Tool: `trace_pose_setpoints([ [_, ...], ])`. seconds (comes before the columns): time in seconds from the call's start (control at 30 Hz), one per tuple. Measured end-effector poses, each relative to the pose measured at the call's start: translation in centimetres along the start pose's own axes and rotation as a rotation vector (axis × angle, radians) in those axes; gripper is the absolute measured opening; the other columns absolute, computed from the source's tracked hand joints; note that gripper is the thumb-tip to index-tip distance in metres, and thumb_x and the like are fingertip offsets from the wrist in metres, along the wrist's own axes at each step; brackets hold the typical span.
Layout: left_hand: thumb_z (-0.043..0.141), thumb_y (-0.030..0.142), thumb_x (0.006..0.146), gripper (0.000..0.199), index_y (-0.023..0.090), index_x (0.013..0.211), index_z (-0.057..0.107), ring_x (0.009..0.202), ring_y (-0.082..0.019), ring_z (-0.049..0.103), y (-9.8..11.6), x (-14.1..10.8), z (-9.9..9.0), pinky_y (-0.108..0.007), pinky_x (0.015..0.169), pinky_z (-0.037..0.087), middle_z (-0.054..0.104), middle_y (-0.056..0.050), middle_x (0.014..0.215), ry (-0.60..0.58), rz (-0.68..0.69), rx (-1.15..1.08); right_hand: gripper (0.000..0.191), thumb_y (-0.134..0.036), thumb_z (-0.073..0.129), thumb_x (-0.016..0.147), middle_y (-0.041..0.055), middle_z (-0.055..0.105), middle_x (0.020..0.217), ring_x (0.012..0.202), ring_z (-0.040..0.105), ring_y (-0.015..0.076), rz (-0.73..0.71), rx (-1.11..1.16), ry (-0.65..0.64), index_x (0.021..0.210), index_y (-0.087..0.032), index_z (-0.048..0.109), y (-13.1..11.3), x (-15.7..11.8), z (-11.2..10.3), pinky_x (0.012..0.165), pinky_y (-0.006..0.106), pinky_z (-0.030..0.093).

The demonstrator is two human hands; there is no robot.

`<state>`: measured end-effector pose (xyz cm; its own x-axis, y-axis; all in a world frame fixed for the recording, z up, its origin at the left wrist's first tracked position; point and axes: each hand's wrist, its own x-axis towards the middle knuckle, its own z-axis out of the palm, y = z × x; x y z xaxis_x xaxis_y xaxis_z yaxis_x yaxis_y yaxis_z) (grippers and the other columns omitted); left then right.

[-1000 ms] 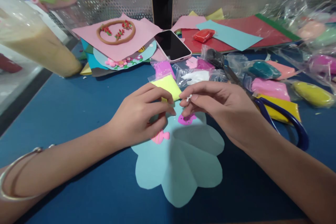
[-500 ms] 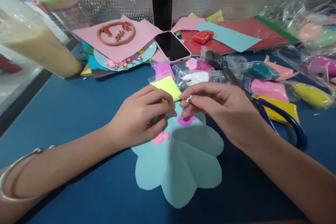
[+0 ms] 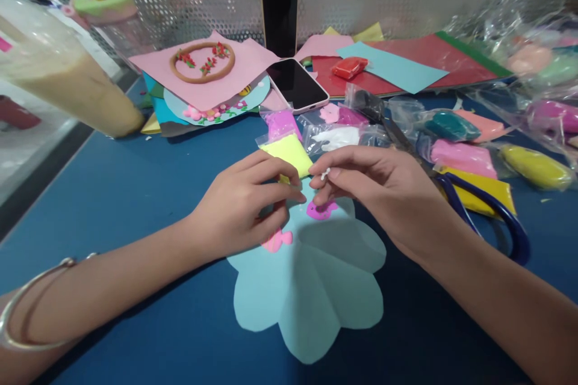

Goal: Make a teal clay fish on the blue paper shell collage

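Note:
A light-blue flower-shaped paper (image 3: 311, 289) with fold lines lies on the blue table. On it sit a pink clay fish (image 3: 276, 240), partly covered by my left hand (image 3: 255, 198), and a magenta clay fish (image 3: 321, 210) under my right fingers. My left hand rests over the paper's upper left part, fingers bent and apart, holding nothing visible. Between thumb and forefinger, my right hand (image 3: 365, 183) pinches a tiny bit of white clay (image 3: 325, 174) just above the magenta fish. A yellow clay packet (image 3: 289, 153) touches the paper's top edge.
Blue-handled scissors (image 3: 487, 210) lie right of my right hand among several bagged clays. Behind are a phone (image 3: 298, 84), a pink sheet with a brown clay ring (image 3: 202, 78), and a red sheet (image 3: 397, 66). A drink cup (image 3: 67, 72) leans at the left.
The whole view has shifted slightly, with things sitting a little lower in the picture. Both hands keep nearly the same pose, and the white clay stays pinched.

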<state>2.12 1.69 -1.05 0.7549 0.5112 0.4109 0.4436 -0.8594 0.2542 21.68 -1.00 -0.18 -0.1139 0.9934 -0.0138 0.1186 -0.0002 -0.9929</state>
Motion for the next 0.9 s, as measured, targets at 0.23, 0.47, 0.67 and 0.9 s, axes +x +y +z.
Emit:
trace_pose_setpoints([
  [0.23, 0.048, 0.006, 0.078, 0.028, 0.019, 0.084, 0.071, 0.085, -0.018, 0.057, -0.05, -0.08, -0.02, -0.031, 0.075, 0.049, 0.067, -0.005, 0.094, -0.001, -0.005, -0.026, 0.016, -0.015, 0.055, 0.078, -0.0006, 0.068, 0.064, 0.06, 0.067, 0.0129, 0.046, 0.007, -0.017, 0.079, -0.022, 0.07, 0.2, -0.04, -0.02, 0.056, 0.023, 0.053],
  [0.47, 0.049, 0.004, 0.077, 0.03, 0.02, 0.087, 0.071, 0.085, -0.018, 0.057, 0.02, -0.12, -0.05, -0.032, 0.075, 0.049, 0.067, -0.005, 0.094, 0.003, -0.04, -0.066, 0.016, -0.016, 0.054, 0.079, -0.001, 0.068, 0.062, 0.06, 0.066, 0.0128, 0.127, 0.046, -0.056, 0.078, -0.022, 0.069, -0.47, -0.04, 0.2, 0.056, 0.022, 0.051],
  [0.67, 0.051, 0.003, 0.074, 0.031, 0.022, 0.087, 0.072, 0.083, -0.017, 0.056, 0.03, -0.13, 0.12, -0.03, 0.073, 0.048, 0.066, -0.003, 0.091, 0.02, -0.132, -0.138, 0.015, -0.018, 0.053, 0.08, -0.001, 0.067, 0.061, 0.061, 0.067, 0.0134, 0.159, 0.063, -0.052, 0.079, -0.021, 0.068, -0.57, -0.01, 0.46, 0.056, 0.023, 0.051],
  [0.9, 0.053, 0.004, 0.074, 0.029, 0.023, 0.084, 0.073, 0.084, -0.017, 0.056, -0.04, 0.08, 0.28, -0.031, 0.076, 0.048, 0.066, -0.003, 0.092, 0.023, -0.142, -0.147, 0.012, -0.018, 0.057, 0.079, -0.0005, 0.068, 0.06, 0.059, 0.067, 0.0133, 0.085, 0.022, -0.002, 0.079, -0.02, 0.069, -0.26, 0.09, 0.16, 0.056, 0.023, 0.053],
])
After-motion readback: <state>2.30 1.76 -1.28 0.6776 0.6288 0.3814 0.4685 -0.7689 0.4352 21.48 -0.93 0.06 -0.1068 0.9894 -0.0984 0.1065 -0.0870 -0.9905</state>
